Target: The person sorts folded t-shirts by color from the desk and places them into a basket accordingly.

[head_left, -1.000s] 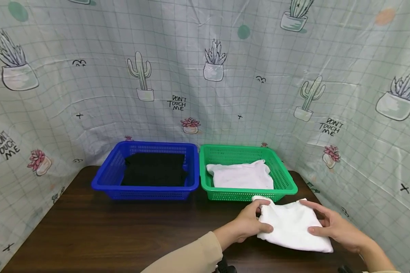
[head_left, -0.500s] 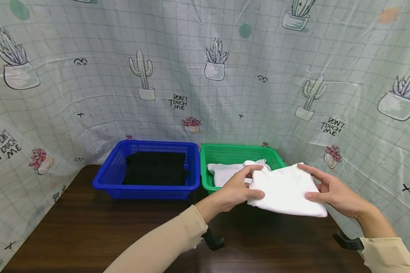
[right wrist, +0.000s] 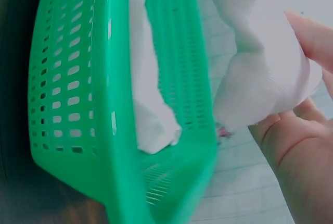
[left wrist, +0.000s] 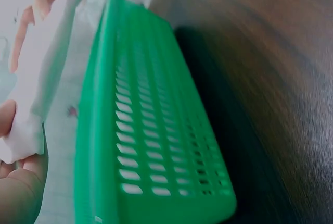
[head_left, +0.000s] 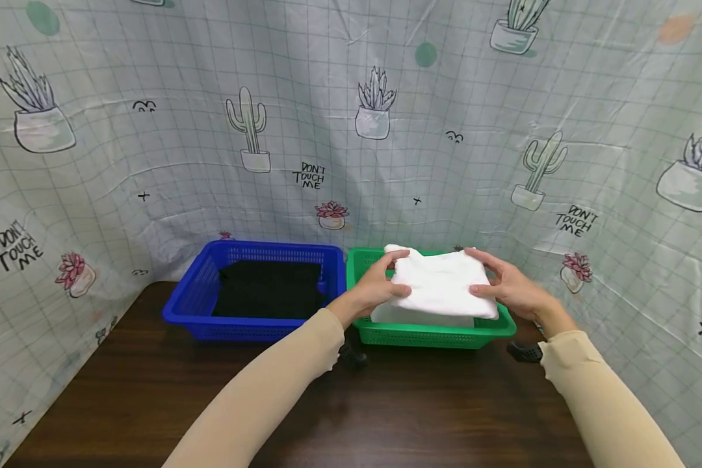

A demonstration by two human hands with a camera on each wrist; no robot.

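Note:
A folded white cloth (head_left: 441,283) hangs over the green basket (head_left: 421,337), pinched at its two sides by both hands. My left hand (head_left: 374,286) grips its left edge, thumb on top; my right hand (head_left: 515,289) grips the right edge the same way. Both wrist views show a gap between the held white cloth (right wrist: 260,57) and the basket's rim. Inside the green basket lies another folded white cloth (right wrist: 151,94), mostly hidden in the head view by the one above it.
Left of the green basket stands a blue basket (head_left: 234,329) holding folded black cloth (head_left: 269,289). Both sit at the back of a dark wooden table (head_left: 433,403). A patterned curtain (head_left: 304,84) hangs behind and along the sides.
Both hands have lifted the white cloth from in front of the green basket and carried it forward and left, over the basket. The blue basket has stayed put.

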